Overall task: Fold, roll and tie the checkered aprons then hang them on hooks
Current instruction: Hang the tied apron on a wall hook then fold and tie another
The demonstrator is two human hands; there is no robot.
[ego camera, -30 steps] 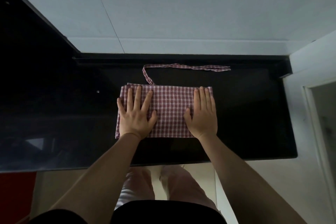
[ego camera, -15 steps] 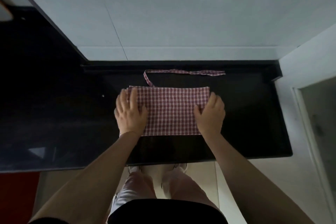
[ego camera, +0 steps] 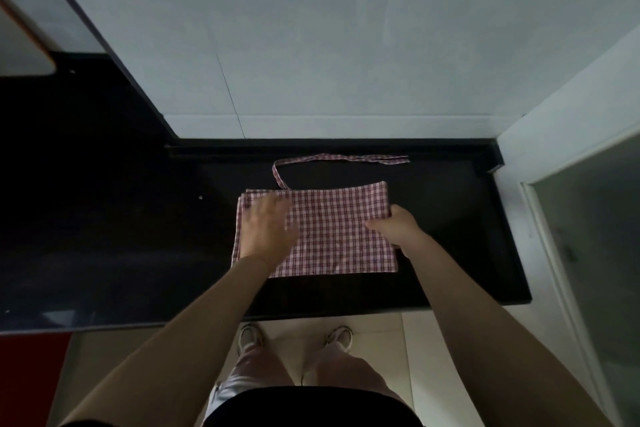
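Note:
A red-and-white checkered apron [ego camera: 332, 232] lies folded into a rectangle on the black countertop [ego camera: 450, 229]. Its strap [ego camera: 343, 159] loops off the far left corner and runs right along the back edge. My left hand [ego camera: 268, 229] lies flat and blurred on the apron's left part, fingers spread toward the far left corner. My right hand [ego camera: 398, 227] sits at the right edge, thumb on top of the cloth and fingers curled under the edge, pinching it.
The counter ends at a white tiled wall [ego camera: 311, 45] behind and a white wall and door frame [ego camera: 540, 204] to the right. The dark counter continues far to the left. My legs and shoes [ego camera: 339, 336] stand below the front edge.
Both hands were flat on the cloth a second ago. The right hand has slid to the right edge and curled around it; the left hand has shifted toward the far left corner. The camera has tilted.

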